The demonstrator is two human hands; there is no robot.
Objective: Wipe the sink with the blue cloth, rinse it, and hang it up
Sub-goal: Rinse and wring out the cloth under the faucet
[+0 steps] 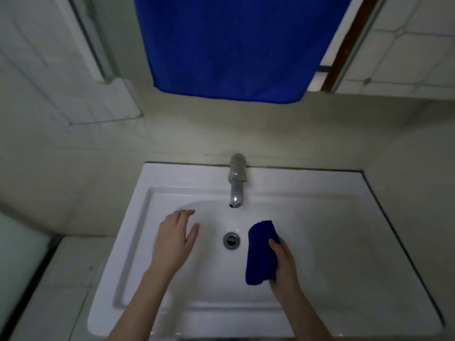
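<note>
A white rectangular sink [332,230] fills the lower half of the view, with a round metal drain [231,239] in its basin. My right hand [283,264] grips a folded dark blue cloth [259,252] just right of the drain, over the basin. My left hand [176,238] hovers over the basin's left side, fingers apart and holding nothing. A chrome tap [236,183] stands at the sink's back edge, its spout pointing at the basin; no water is visible.
A large blue towel [234,45] hangs on the wall above the sink. Tiled walls surround it, with a tiled ledge [61,279] at the left and a brown door frame [344,45] at the upper right.
</note>
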